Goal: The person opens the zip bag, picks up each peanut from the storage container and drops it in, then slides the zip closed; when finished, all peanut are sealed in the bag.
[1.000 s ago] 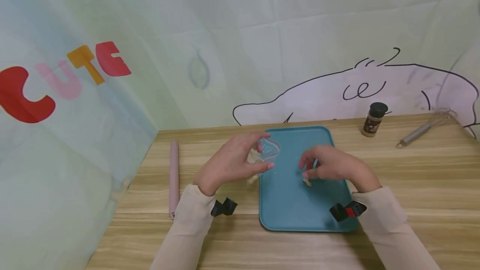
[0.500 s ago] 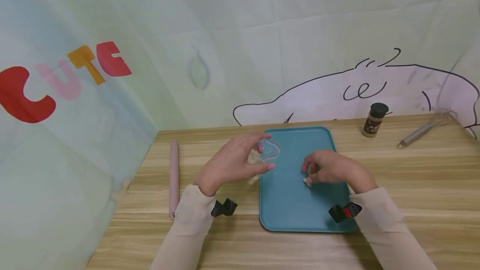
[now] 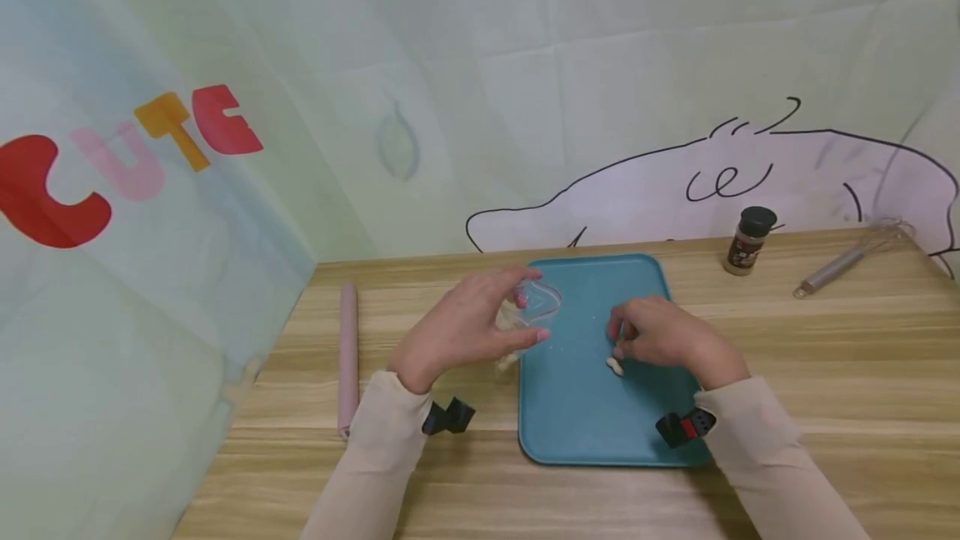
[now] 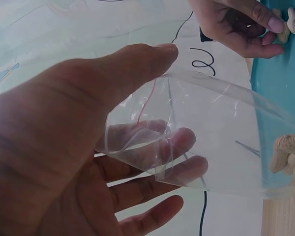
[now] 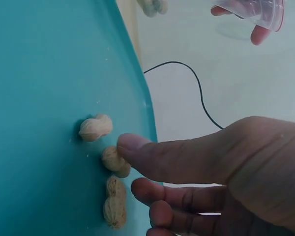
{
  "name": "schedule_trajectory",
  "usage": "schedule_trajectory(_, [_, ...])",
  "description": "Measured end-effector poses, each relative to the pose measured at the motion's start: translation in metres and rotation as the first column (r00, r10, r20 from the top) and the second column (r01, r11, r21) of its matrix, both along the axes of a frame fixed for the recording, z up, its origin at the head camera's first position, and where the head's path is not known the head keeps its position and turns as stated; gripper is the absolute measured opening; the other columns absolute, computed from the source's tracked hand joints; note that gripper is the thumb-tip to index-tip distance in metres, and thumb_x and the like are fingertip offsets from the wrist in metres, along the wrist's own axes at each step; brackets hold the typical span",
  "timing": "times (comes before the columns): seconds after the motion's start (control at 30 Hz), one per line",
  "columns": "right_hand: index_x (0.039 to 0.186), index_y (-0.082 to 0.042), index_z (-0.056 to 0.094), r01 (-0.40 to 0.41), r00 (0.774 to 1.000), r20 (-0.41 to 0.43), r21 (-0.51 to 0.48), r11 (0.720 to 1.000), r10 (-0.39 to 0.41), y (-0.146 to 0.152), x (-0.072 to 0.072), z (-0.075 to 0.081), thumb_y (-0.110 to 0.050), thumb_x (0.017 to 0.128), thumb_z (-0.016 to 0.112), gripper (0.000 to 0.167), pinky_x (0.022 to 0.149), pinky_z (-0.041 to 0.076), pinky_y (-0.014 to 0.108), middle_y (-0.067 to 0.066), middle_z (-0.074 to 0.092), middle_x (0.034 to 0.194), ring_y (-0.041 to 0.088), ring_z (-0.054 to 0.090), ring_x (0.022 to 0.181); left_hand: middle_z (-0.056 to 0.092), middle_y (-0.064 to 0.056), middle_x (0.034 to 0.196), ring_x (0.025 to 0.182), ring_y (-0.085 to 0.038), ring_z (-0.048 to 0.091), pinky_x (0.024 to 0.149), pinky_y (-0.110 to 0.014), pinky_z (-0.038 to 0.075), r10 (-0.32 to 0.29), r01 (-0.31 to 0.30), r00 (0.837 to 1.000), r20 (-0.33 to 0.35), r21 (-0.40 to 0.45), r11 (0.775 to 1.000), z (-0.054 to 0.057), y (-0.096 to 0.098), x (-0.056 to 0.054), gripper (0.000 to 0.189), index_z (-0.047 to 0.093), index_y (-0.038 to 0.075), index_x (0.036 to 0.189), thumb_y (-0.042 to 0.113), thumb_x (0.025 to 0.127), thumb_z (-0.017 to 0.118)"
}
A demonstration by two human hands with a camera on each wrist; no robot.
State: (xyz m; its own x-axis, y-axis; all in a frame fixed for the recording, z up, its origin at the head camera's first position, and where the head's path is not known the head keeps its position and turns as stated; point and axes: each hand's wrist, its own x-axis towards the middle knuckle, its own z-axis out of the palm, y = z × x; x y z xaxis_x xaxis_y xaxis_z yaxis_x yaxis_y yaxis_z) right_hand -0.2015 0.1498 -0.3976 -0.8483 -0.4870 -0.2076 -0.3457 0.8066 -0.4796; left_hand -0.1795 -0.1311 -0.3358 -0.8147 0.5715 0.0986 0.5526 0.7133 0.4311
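Pinching a peanut, right hand has bare tray toward the near edge.

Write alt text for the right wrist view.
A right hand has its thumb tip at the middle in-shell peanut of three on a blue tray. At the top right, part of a left hand shows at a clear bag.
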Motion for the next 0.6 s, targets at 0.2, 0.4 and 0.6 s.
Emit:
schedule_trajectory(0.2, [0.110,-0.003,0.077,0.028,0.999,-0.027,0.011,1.000,-0.028,0.0000,-0.0004,-0.0041,-0.017,0.095,0.080,0.020,0.079,0.058,0.044,0.015,0.076,0.105,0.024,0.066,0.090,0.069,0.000,0.106,0.097,-0.014,0.063,0.091,-0.034,0.056,-0.001,0.001,1.000,0.005,-0.009,1.000,-0.0004,0.0005,0.0006,0.071,0.056,0.012,0.155,0.037,0.095,0.083])
schedule_trajectory(0.4, [0.109,-0.001,0.076,0.074,0.997,-0.034,0.027,0.997,-0.073,-0.0005,-0.0006,-0.0043,-0.015,0.095,0.080,0.020,0.075,0.056,0.039,0.013,0.075,0.101,0.023,0.063,0.085,0.069,0.001,0.106,0.096,-0.015,0.063,0.091,-0.035,0.056,0.001,-0.001,1.000,0.008,-0.005,1.000,0.0011,0.0005,0.0012,0.071,0.055,0.012,0.156,0.038,0.095,0.083])
schedule_trajectory(0.6, [0.104,-0.001,0.074,0.084,0.993,-0.086,-0.026,0.996,-0.086,-0.0009,-0.0012,-0.0055,-0.007,0.098,0.075,0.009,0.067,0.051,0.033,0.010,0.071,0.092,0.021,0.060,0.078,0.069,0.001,0.105,0.095,-0.019,0.065,0.090,-0.035,0.055,-0.005,0.005,1.000,0.015,0.011,1.000,0.0007,-0.0002,0.0008,0.070,0.056,0.012,0.155,0.038,0.095,0.082])
